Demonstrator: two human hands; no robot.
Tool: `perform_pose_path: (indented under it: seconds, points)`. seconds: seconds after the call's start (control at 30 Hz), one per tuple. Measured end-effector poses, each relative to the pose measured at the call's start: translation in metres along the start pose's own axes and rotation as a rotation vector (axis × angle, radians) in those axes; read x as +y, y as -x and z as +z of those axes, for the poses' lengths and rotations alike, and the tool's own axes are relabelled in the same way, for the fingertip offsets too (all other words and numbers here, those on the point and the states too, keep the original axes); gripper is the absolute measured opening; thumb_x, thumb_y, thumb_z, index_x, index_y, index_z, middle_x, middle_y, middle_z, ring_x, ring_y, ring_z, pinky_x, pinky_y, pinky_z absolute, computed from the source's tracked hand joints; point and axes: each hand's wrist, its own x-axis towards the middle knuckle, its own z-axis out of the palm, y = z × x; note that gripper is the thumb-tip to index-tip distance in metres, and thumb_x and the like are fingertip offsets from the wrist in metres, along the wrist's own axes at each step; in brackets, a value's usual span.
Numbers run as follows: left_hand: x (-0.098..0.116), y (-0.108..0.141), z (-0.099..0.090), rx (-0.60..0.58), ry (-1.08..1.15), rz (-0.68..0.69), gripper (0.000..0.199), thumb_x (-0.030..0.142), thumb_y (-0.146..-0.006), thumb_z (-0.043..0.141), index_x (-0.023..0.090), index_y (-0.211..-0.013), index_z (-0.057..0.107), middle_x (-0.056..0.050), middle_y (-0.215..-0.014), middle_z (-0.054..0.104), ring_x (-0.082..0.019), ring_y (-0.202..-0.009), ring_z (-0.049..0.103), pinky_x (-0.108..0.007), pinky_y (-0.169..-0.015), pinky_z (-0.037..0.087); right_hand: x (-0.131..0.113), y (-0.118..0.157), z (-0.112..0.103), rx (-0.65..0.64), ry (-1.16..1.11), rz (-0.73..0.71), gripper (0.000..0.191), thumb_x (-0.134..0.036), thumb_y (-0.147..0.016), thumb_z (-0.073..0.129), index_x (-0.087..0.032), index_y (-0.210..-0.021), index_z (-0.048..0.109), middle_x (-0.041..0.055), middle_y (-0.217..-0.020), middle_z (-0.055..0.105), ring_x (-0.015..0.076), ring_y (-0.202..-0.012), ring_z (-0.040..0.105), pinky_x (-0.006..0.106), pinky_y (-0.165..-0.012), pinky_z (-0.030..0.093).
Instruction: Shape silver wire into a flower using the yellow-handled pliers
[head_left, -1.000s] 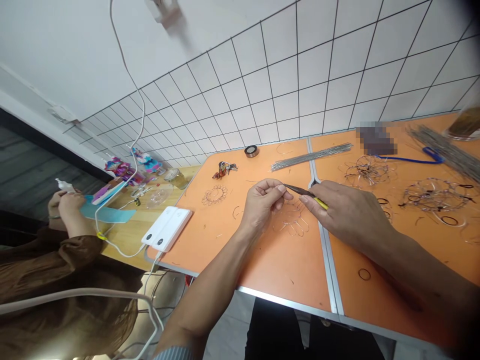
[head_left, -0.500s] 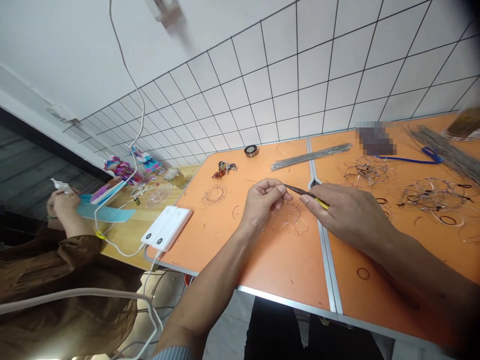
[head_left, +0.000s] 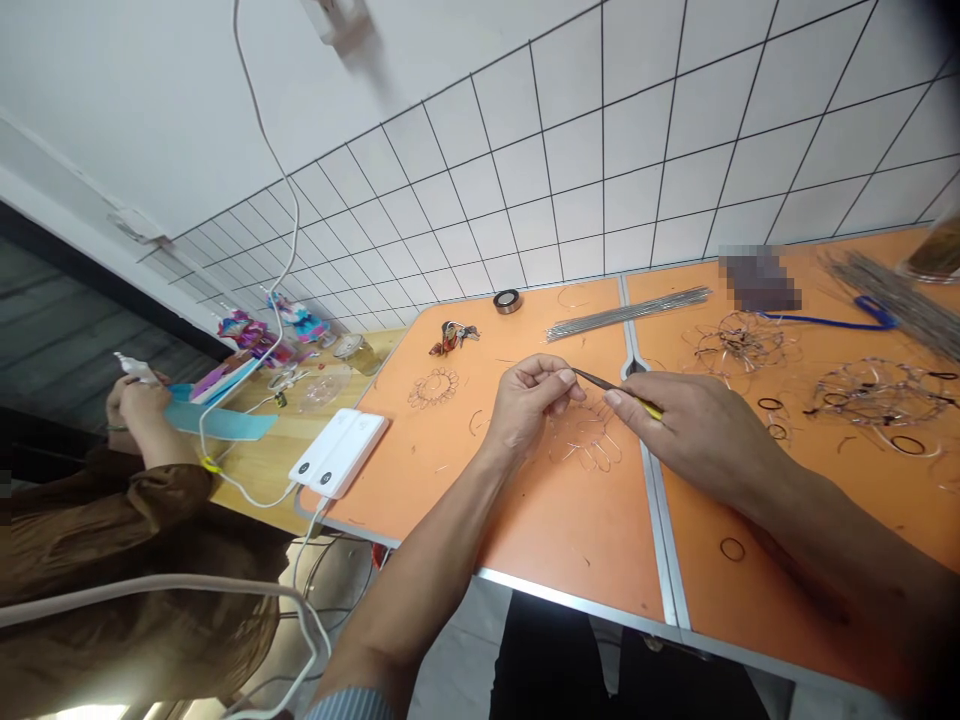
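Note:
Over the orange table [head_left: 525,560], my left hand [head_left: 531,402] is pinched around a thin wire, of which only a bit shows. My right hand [head_left: 679,415] grips a pair of pliers [head_left: 600,381] with dark pointed jaws and yellow on the handle. The jaw tips meet the fingertips of my left hand. Just below the hands lies a looped wire flower shape [head_left: 596,455], partly hidden by them. A smaller wire flower ring [head_left: 433,388] rests flat to the left of my left hand.
A bundle of straight wires [head_left: 628,314], a tape roll [head_left: 507,301] and keys [head_left: 453,338] lie towards the wall. Wire tangles [head_left: 874,390] are on the right. A white power bank [head_left: 341,452] with cables sits at the left edge. A co-worker's hands [head_left: 142,398] hold a white bottle.
The whole view has shifted slightly, moving things a little to the right. My hands and the pliers keep nearly the same pose over the table.

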Motion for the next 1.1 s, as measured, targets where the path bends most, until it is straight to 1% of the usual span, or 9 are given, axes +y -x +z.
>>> perform_pose_path:
  seconds: [0.17, 0.37, 0.5, 0.73, 0.8, 0.87, 1.0, 1.1]
  points:
    - [0.000, 0.001, 0.002, 0.015, 0.005, 0.004, 0.039, 0.045, -0.077, 0.103, 0.018, -0.081, 0.076, 0.000, -0.067, 0.076, -0.005, -0.048, 0.047, -0.022, -0.051, 0.033, 0.001, 0.000, 0.003, 0.030, 0.004, -0.007, 0.047, -0.064, -0.107, 0.038, -0.028, -0.077, 0.042, 0.0038, -0.079, 0.059, 0.0233, -0.075, 0.048, 0.040, -0.073, 0.031]
    - [0.001, 0.001, 0.002, 0.018, -0.004, 0.010, 0.038, 0.044, -0.077, 0.103, 0.017, -0.081, 0.076, 0.000, -0.066, 0.074, -0.005, -0.048, 0.045, -0.022, -0.051, 0.033, 0.001, 0.000, 0.002, 0.018, -0.012, 0.011, 0.049, -0.065, -0.107, 0.038, -0.028, -0.075, 0.041, 0.0031, -0.074, 0.057, 0.0229, -0.071, 0.047, 0.040, -0.070, 0.031]
    - [0.002, 0.000, 0.002, 0.013, -0.001, 0.008, 0.038, 0.044, -0.077, 0.103, 0.017, -0.080, 0.075, 0.000, -0.065, 0.073, -0.005, -0.048, 0.043, -0.022, -0.050, 0.031, 0.001, -0.001, 0.002, 0.012, -0.026, -0.011, 0.048, -0.064, -0.107, 0.038, -0.028, -0.075, 0.043, 0.0033, -0.075, 0.059, 0.0230, -0.072, 0.050, 0.040, -0.071, 0.032]
    - [0.000, -0.001, 0.000, -0.002, -0.004, 0.004, 0.040, 0.046, -0.078, 0.103, 0.017, -0.081, 0.075, 0.000, -0.065, 0.073, -0.005, -0.048, 0.042, -0.022, -0.050, 0.031, -0.001, 0.002, 0.000, 0.034, 0.002, 0.009, 0.049, -0.064, -0.105, 0.038, -0.028, -0.074, 0.044, 0.0038, -0.071, 0.060, 0.0228, -0.069, 0.047, 0.040, -0.068, 0.031]
    - [-0.002, -0.002, -0.002, -0.017, -0.010, 0.008, 0.041, 0.049, -0.079, 0.103, 0.018, -0.083, 0.075, 0.000, -0.066, 0.074, -0.005, -0.049, 0.045, -0.023, -0.051, 0.033, -0.003, 0.002, -0.001, 0.036, 0.006, 0.019, 0.048, -0.064, -0.104, 0.038, -0.028, -0.074, 0.046, 0.0037, -0.071, 0.061, 0.0228, -0.069, 0.048, 0.040, -0.068, 0.031]
    - [-0.003, -0.003, -0.004, -0.046, -0.006, 0.011, 0.043, 0.051, -0.079, 0.104, 0.018, -0.085, 0.076, -0.001, -0.068, 0.077, -0.007, -0.052, 0.052, -0.023, -0.053, 0.039, -0.004, 0.004, -0.002, 0.040, 0.003, 0.028, 0.049, -0.065, -0.104, 0.039, -0.028, -0.073, 0.046, 0.0033, -0.070, 0.060, 0.0226, -0.069, 0.047, 0.040, -0.068, 0.031]
    - [-0.005, -0.006, -0.009, -0.103, 0.008, 0.012, 0.047, 0.054, -0.076, 0.107, 0.019, -0.087, 0.078, -0.002, -0.073, 0.079, -0.011, -0.064, 0.065, -0.025, -0.066, 0.051, -0.006, 0.006, -0.004, 0.029, -0.053, 0.022, 0.052, -0.066, -0.104, 0.041, -0.027, -0.070, 0.043, 0.0020, -0.065, 0.055, 0.0214, -0.066, 0.045, 0.041, -0.067, 0.030]
    - [-0.007, -0.011, -0.014, -0.129, 0.009, 0.012, 0.050, 0.056, -0.073, 0.110, 0.019, -0.086, 0.079, -0.003, -0.077, 0.079, -0.013, -0.071, 0.070, -0.028, -0.074, 0.056, -0.006, 0.007, -0.004, -0.004, -0.129, 0.008, 0.055, -0.066, -0.105, 0.043, -0.027, -0.067, 0.040, 0.0004, -0.061, 0.047, 0.0196, -0.062, 0.043, 0.041, -0.065, 0.030]
